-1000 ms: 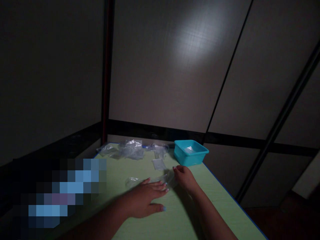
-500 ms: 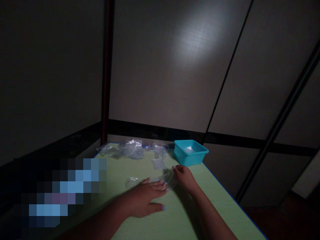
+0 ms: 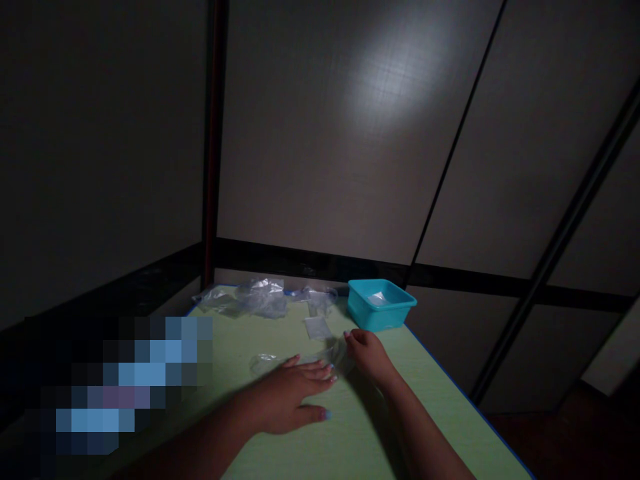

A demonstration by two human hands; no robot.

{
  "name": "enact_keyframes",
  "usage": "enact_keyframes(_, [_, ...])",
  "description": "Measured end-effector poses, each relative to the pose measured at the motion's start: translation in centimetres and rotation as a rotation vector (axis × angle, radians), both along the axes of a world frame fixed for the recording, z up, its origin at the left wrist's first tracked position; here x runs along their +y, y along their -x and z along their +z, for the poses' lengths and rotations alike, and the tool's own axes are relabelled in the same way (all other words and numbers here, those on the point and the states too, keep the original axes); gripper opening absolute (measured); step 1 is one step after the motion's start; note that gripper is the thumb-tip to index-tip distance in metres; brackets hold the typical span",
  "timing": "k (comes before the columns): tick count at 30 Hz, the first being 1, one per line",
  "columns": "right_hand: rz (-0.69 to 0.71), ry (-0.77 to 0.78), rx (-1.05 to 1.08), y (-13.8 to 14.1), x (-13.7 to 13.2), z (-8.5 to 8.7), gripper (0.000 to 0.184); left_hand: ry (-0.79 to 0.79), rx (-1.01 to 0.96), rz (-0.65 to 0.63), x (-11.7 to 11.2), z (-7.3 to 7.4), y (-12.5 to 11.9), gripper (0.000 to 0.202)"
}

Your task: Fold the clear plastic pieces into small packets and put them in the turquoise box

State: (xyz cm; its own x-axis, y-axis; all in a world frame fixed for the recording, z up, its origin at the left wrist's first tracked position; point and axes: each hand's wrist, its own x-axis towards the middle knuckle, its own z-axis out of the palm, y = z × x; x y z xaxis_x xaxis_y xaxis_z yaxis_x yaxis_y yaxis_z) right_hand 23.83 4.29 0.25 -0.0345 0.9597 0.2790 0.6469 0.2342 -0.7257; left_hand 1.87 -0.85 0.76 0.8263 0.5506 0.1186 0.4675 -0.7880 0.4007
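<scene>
Roughly crosswise, the clear plastic

Appearing as a length of thin, clear plastic film, colourless and see-through, letting the pale green worktop show from below. Lying crosswise, low and flattish, stretching from just beyond the outspread left hand across to the right hand. Wrinkling at the left end and catching small white glints there. Passing partly under the left fingers, being covered there from sight. Tapering towards the right end, being pinched between thumb and fingertips. Blending into the dim surface along its edges, leaving its exact outline unclear.
</scene>
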Motion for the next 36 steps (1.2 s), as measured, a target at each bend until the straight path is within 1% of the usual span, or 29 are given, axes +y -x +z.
enact_keyframes(9, [-0.001,-0.002,0.001,-0.05,0.14,-0.25,0.037,-0.002,0.008,0.005,0.03,-0.01,-0.04,0.054])
enact_keyframes(18, [0.01,0.002,-0.008,0.02,-0.04,-0.01,0.037,0.017,-0.023,-0.007,0.16,-0.28,0.0,0.054])
enact_keyframes(36, [-0.008,0.0,-0.016,0.09,-0.24,0.25,0.038,0.007,0.0,0.0,0.0,-0.02,-0.04,0.054])
